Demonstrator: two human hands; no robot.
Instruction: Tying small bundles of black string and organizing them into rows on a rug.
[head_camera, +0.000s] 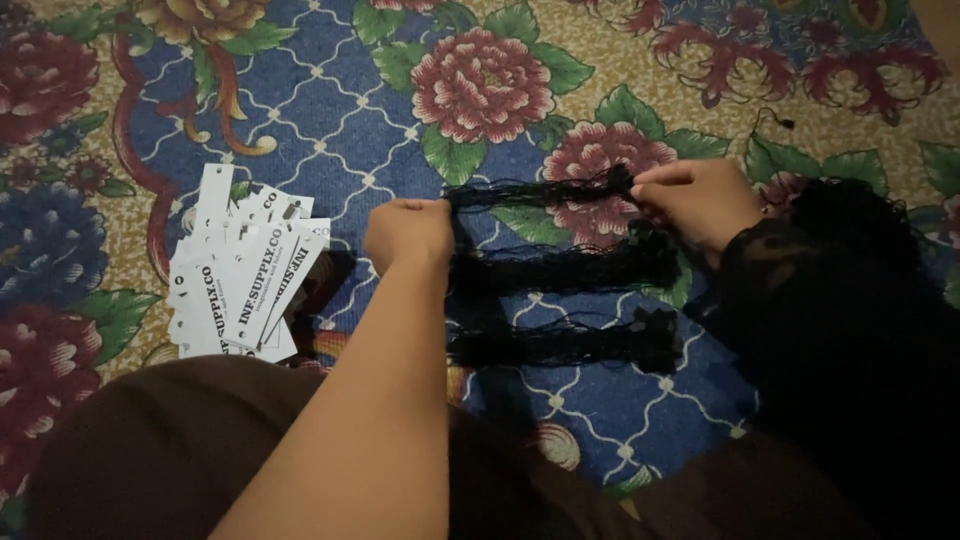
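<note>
A person's left hand (407, 232) and right hand (698, 198) each pinched one end of a bundle of black threads (540, 192), holding it stretched between them above a flowered carpet (330, 120). Two more black thread bundles (560, 305) lay on the carpet just below it. A fanned pile of white paper tags (240, 275) sat near the left hand.

Woven carpet (330, 110), matt, short rough pile with flower pattern. Centre: thin black thread bundles (560, 265), matt and wispy, fine stray fibres. Left: white paper tags (245, 285), smooth, flat finish. Right: black lace sleeve (790, 270), sheer cloth.
</note>
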